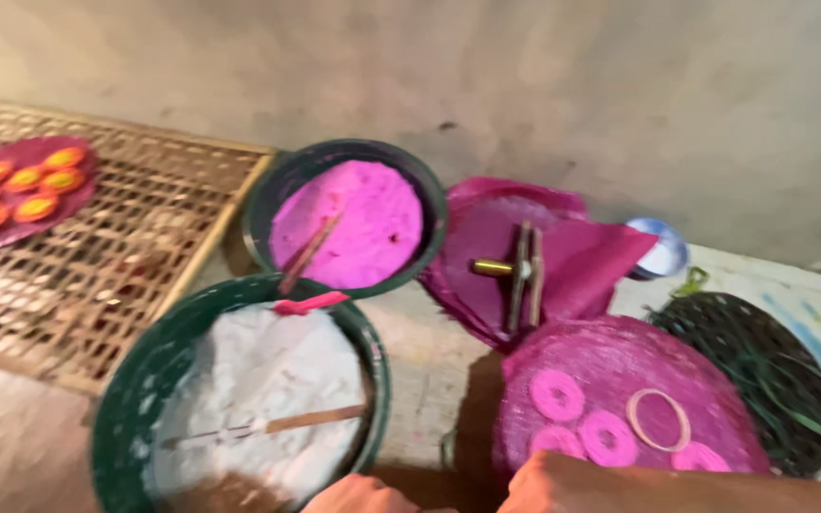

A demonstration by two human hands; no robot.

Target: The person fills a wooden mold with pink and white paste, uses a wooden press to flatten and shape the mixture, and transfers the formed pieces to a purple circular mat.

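**Both hands low at the frame's bottom edge**

The left hand (358, 496) shows only its knuckled top, fingers hidden. The right hand (563, 483) sits just beside it, forearm running off rightward; its fingers are cut off too.

two green basins (135, 399), six orange-and-yellow discs (21, 190), three pink rings (557, 394), one pale ring (658, 419), two hands (563, 480)

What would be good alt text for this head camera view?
Seen from above, a person's left hand and right hand sit at the bottom edge, by a green tub of white dough and a magenta mat bearing pink rings. Behind stand a tub of pink dough and a bamboo rack.
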